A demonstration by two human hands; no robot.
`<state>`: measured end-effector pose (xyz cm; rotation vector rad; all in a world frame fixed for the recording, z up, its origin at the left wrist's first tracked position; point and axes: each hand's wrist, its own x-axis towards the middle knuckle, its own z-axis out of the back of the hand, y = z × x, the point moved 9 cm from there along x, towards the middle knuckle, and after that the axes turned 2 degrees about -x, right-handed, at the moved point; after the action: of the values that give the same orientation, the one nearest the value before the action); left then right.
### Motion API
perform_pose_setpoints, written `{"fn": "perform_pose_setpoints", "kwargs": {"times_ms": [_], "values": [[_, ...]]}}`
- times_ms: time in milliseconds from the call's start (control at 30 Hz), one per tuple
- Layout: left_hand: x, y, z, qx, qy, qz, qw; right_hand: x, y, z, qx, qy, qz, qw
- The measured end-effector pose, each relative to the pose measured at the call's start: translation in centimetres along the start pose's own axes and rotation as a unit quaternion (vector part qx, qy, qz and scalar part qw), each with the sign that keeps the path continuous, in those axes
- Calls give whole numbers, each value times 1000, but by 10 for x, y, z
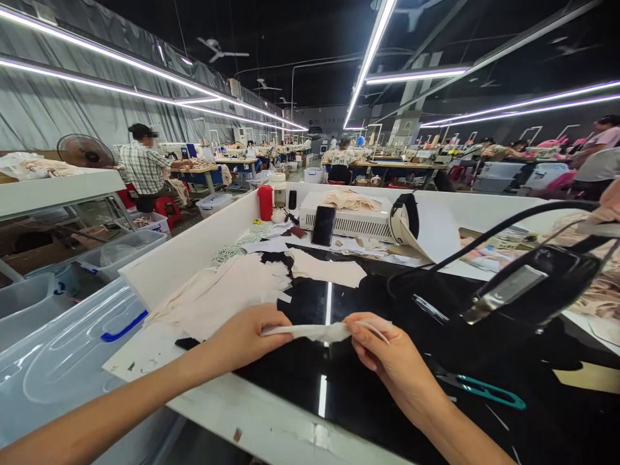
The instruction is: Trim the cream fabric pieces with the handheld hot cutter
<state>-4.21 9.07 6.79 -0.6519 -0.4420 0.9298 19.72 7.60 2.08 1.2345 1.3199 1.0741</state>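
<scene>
A narrow strip of white fabric (pixel 314 332) is stretched between both my hands just above the glossy black worktop (pixel 310 387). My left hand (pixel 245 337) pinches its left end between thumb and fingers. My right hand (pixel 387 358) pinches the right end, fingers curled over it. To the left of my left hand lies a spread pile of cream fabric pieces (pixel 223 290). More cut pieces (pixel 329 270) lie farther back on the black surface.
Teal-handled snips (pixel 489 390) lie right of my right hand. A black iron-like tool (pixel 533 284) with a cable hangs at right. Behind: a phone (pixel 323 225) against a white machine (pixel 353 219), a red bottle (pixel 265 202), clear plastic bins (pixel 62 349) at left, people at sewing stations.
</scene>
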Motion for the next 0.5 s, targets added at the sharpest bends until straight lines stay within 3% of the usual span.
{"fn": "perform_pose_setpoints", "kwargs": {"times_ms": [67,167,300,500], "values": [[-10,-8,12,119,-26,-69,990,-6,5,1,-41,6,26,999],[-32,-16,3,235,9,-158,959,-20,2,-1,-106,35,54,992],[-49,-17,-17,240,59,-168,954,-40,-15,-14,-241,121,117,956],[-28,-43,-41,190,-2,-206,960,-56,-18,-22,-346,173,186,903]]}}
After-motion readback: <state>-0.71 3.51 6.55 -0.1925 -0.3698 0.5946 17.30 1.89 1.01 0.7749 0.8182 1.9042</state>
